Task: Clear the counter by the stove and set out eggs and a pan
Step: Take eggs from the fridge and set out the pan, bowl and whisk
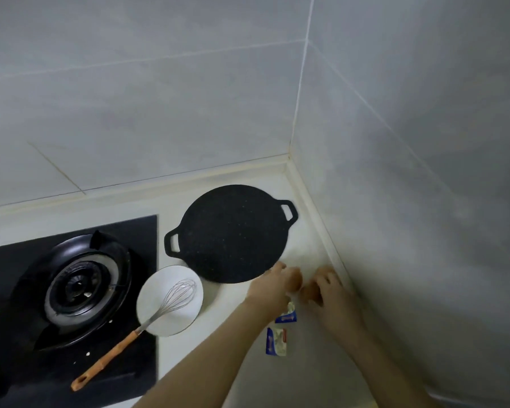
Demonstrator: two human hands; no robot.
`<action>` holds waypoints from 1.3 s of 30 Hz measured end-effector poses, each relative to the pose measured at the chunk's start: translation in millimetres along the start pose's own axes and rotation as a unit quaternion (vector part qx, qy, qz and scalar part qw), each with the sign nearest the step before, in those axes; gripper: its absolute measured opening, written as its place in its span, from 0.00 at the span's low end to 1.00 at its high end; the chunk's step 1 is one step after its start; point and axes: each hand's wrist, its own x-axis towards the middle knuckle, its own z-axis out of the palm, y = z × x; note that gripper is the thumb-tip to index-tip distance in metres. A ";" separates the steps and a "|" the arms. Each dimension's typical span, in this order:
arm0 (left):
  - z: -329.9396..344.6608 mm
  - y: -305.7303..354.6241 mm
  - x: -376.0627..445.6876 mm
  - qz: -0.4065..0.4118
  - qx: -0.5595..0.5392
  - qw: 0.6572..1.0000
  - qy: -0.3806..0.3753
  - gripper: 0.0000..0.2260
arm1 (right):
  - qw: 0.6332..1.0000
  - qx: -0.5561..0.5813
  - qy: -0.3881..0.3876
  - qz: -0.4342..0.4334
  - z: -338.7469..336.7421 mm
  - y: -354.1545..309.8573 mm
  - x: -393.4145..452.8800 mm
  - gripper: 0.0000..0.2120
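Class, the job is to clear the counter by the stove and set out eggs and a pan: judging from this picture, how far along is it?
Done: the pan lies flat on the counter beside the stove. In hand: the left hand and right hand are each at a brown egg, one and another, near the pan. Left: two small packets lie on the counter, if they count as clutter.
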 end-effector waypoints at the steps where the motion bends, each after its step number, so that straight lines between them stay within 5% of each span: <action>1: 2.1 -1.6 3.9 0.003 -0.002 1.000 -0.001 0.23 | 1.000 -0.008 -0.007 0.002 0.9 -3.4 1.9 0.10; 13: 17.8 -11.7 23.7 0.047 -0.063 0.995 0.052 0.16 | 0.999 -0.025 -0.033 -0.010 9.3 -8.5 10.9 0.15; 26: 39.7 -74.8 -56.7 -0.151 -0.136 0.972 0.117 0.22 | 0.993 -0.002 -0.082 -0.086 16.4 -21.8 32.9 0.21; 39: 40.7 -81.4 -55.6 -0.164 -0.130 0.968 0.142 0.17 | 0.968 0.064 -0.148 -0.192 41.4 -74.2 44.6 0.19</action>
